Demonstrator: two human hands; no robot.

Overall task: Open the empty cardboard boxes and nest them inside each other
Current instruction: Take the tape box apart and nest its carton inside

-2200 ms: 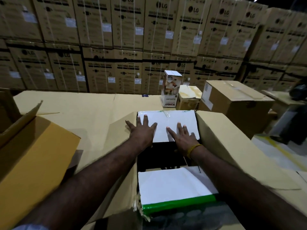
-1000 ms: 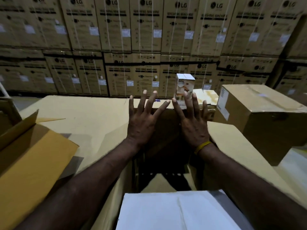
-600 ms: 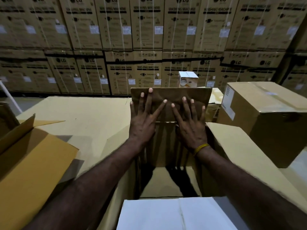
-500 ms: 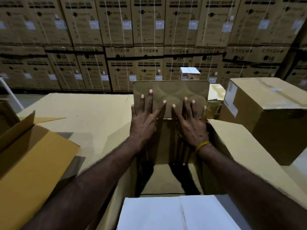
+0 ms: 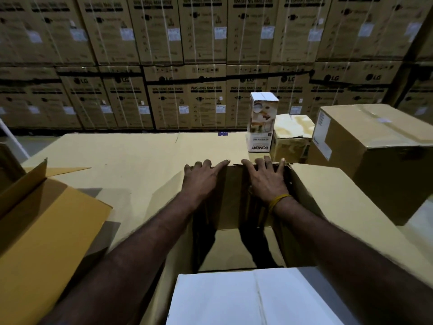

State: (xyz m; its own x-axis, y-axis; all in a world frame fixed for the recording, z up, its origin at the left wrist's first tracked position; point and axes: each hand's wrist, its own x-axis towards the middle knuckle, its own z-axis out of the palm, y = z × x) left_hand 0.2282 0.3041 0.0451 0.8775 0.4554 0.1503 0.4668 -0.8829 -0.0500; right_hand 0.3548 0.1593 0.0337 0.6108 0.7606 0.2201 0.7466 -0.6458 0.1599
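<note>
An open brown cardboard box [image 5: 234, 247] stands right in front of me, its inside empty down to the floor panel. Its right flap [image 5: 339, 207] is spread outward and its near flap [image 5: 246, 299], white on the inside, lies toward me. My left hand [image 5: 203, 177] and my right hand [image 5: 267, 179] lie side by side on the box's far rim, fingers stretched over the edge and pressing there. The far flap is folded down behind the rim and hidden. A second open box [image 5: 46, 231] sits at the left with its flaps up.
The boxes rest on a broad cardboard-covered surface [image 5: 128, 160]. Beyond the open box stand a small white printed carton [image 5: 261, 127] and a small worn box [image 5: 293, 137]. A large sealed box [image 5: 379, 148] is at the right. Stacked washing-machine cartons [image 5: 187, 66] wall the back.
The far flap, upright under my palms half a second ago, has gone over outward and down out of sight. Both hands followed it to the far rim.
</note>
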